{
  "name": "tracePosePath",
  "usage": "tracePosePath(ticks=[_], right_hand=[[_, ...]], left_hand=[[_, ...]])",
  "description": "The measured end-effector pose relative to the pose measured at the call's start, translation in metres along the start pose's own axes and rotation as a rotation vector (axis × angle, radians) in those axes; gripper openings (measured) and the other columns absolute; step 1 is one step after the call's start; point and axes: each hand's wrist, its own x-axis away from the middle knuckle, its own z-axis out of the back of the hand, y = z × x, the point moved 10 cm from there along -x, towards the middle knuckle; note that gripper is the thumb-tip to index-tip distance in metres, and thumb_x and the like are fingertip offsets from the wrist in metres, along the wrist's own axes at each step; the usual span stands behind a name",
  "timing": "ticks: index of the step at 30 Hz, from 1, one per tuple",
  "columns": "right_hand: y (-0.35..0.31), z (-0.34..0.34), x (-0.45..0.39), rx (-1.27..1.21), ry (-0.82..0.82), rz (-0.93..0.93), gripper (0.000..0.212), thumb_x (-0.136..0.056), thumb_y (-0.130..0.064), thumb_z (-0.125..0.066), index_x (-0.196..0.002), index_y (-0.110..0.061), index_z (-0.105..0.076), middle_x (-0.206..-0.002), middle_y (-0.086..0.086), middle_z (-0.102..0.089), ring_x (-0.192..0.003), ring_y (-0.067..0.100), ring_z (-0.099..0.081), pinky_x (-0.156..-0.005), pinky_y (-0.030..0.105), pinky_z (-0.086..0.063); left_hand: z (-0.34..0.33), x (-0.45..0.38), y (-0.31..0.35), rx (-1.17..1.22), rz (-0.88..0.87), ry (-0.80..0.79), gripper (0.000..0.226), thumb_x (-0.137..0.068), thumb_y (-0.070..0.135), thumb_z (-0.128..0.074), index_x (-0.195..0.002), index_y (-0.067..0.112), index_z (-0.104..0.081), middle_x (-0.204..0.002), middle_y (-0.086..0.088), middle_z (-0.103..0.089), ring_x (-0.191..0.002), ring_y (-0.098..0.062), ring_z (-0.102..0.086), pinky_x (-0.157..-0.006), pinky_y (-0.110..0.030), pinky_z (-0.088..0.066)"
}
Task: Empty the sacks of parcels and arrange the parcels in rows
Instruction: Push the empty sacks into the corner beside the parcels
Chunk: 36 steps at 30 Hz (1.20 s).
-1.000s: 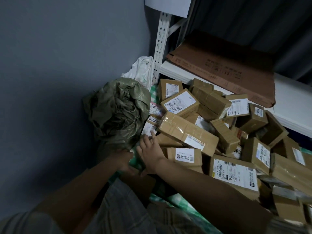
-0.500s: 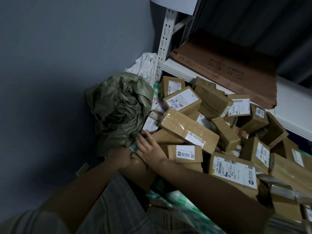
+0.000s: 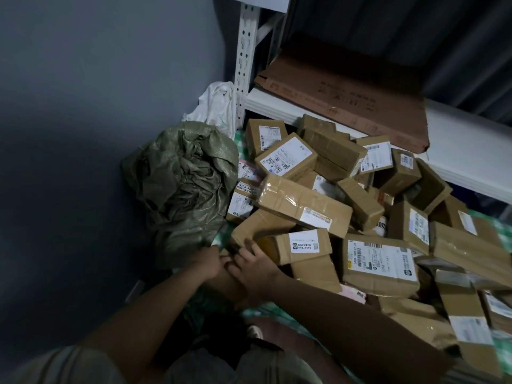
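Observation:
A crumpled green woven sack (image 3: 182,184) slumps against the grey wall at the left. To its right, several taped brown parcels lie in a loose heap, with a long parcel (image 3: 304,206) on top. My left hand (image 3: 206,261) is curled at the sack's lower edge and grips its fabric. Close beside it, my right hand (image 3: 255,266) lies with spread fingers against the near end of a small parcel with a white label (image 3: 302,245). A brown shape under both hands is too dark to identify.
A white shelf board (image 3: 457,151) carries a flattened brown carton (image 3: 346,87) behind the heap. A white cloth (image 3: 216,106) hangs by the shelf post (image 3: 246,65). A green checked sheet (image 3: 266,311) covers the floor. The grey wall (image 3: 83,134) closes the left side.
Both hands have drawn back toward me and closer together. The right hand slid down from the heap's side to the labelled parcel's near end. The left hand stays at the sack's base.

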Motion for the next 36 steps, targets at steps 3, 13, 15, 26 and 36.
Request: tracePosePath(ticks=[3,13,15,26,36], right_hand=[[0.002,-0.006,-0.006,0.100,-0.023,-0.026,0.049,-0.096,-0.034,-0.028,-0.141,-0.027,-0.048,-0.128,0.003,-0.062,-0.122,0.023,-0.052,-0.111,0.054,-0.031],[0.020,-0.006,-0.016,-0.007,-0.015,-0.071,0.094,-0.085,-0.056,-0.060,-0.154,-0.011,-0.015,-0.154,0.020,-0.025,-0.146,0.037,-0.013,-0.117,0.061,-0.006],[0.023,0.000,-0.014,0.039,0.022,-0.062,0.075,-0.092,-0.048,-0.053,-0.151,-0.012,-0.026,-0.152,0.019,-0.033,-0.145,0.038,-0.019,-0.115,0.060,-0.007],[0.034,0.017,0.018,0.185,0.192,-0.130,0.042,-0.087,-0.020,-0.037,-0.084,-0.025,-0.078,-0.105,0.004,-0.073,-0.108,0.025,-0.065,-0.102,0.049,-0.045],[0.052,0.015,0.032,0.115,0.178,-0.176,0.042,-0.070,-0.037,-0.079,-0.110,-0.029,-0.072,-0.120,0.006,-0.067,-0.114,0.027,-0.062,-0.106,0.051,-0.039]], left_hand=[[-0.012,0.005,0.001,0.160,-0.090,-0.130,0.055,-0.101,0.019,-0.038,-0.152,0.013,-0.017,-0.146,-0.019,-0.039,-0.116,-0.030,-0.053,-0.088,-0.030,-0.044],[-0.017,0.003,-0.001,0.006,-0.221,-0.155,0.123,-0.072,0.040,-0.081,-0.151,0.028,0.013,-0.156,-0.017,0.014,-0.136,-0.041,-0.031,-0.104,-0.045,-0.039],[-0.016,-0.001,0.001,-0.074,-0.233,-0.157,0.123,-0.069,0.044,-0.082,-0.152,0.026,0.007,-0.156,-0.017,0.011,-0.134,-0.042,-0.034,-0.103,-0.045,-0.040],[-0.009,0.011,0.014,-0.290,-0.250,-0.140,0.122,-0.075,0.049,-0.076,-0.151,0.022,0.016,-0.158,-0.012,0.017,-0.144,-0.041,-0.005,-0.111,-0.050,-0.029],[-0.003,0.019,0.017,-0.342,-0.251,-0.196,0.126,-0.075,0.050,-0.076,-0.149,0.022,0.023,-0.157,-0.012,0.024,-0.145,-0.042,0.008,-0.115,-0.050,-0.024]])
